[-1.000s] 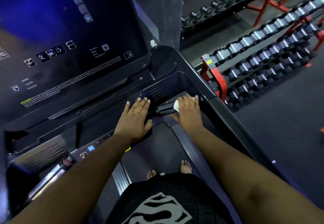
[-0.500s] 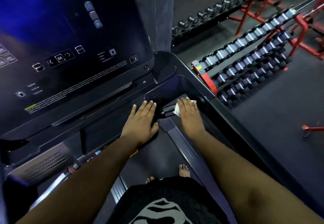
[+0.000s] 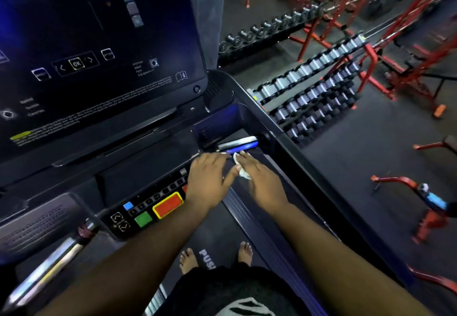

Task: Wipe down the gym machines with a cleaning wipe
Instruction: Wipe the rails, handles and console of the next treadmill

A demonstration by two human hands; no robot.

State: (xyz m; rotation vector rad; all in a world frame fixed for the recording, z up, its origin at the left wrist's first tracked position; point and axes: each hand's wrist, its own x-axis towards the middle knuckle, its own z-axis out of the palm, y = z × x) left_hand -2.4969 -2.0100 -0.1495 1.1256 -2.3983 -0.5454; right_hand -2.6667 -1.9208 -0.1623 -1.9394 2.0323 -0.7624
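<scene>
Head view: right hand [image 3: 262, 182] pinches a white wipe [image 3: 241, 167] near the treadmill [image 3: 284, 147] handle [image 3: 238, 143]; left hand [image 3: 209, 179], fingers straight and holding nothing, just beside it.

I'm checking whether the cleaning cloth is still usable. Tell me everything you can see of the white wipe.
The wipe is small, white and crumpled, like thin paper or cloth. The right hand holds it, covering most of it. Bits show beside the fingers, close to the left hand, just below the treadmill's short handle. No dirt is discernible.
</scene>
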